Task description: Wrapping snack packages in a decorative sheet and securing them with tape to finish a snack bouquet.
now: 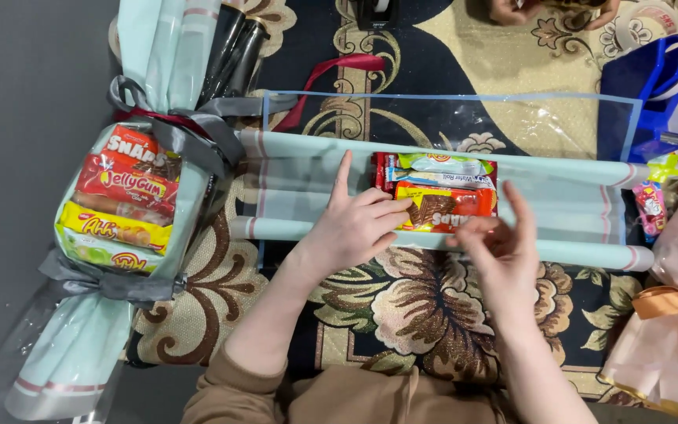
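Head view, looking down. A stack of flat snack packets in red, orange and pale green wrappers (pixel 439 192) lies at the centre of a long sheet of pale mint wrapping paper with a pink edge stripe (pixel 300 184), itself laid over a clear plastic film sheet (pixel 512 118) on a patterned dark-and-gold carpet (pixel 402 306). The left hand (pixel 355 224) rests flat and released on the paper, fingertips touching the left end of the stack at its 9 o'clock. The right hand (pixel 500 247) sits at the stack's 4 o'clock, fingers loosely curled, touching the near paper fold; whether it pinches anything cannot be told.

Judged progress: one finished snack bundle wrapped in mint paper and tied with grey ribbon (pixel 123 204) lies at 9 o'clock of the frame; the second is only begun, its long edges rolled inward, ends open, no ribbon on.

Room for moving: the paper extends freely toward 3 and 9 o'clock of the stack. At 2 o'clock stands a blue tape dispenser (pixel 653 86); at 4 o'clock, clear bags trimmed with orange ribbon (pixel 668 338) crowd the paper's right end. Another person's hands (pixel 551 9) are at 12 o'clock, well apart.
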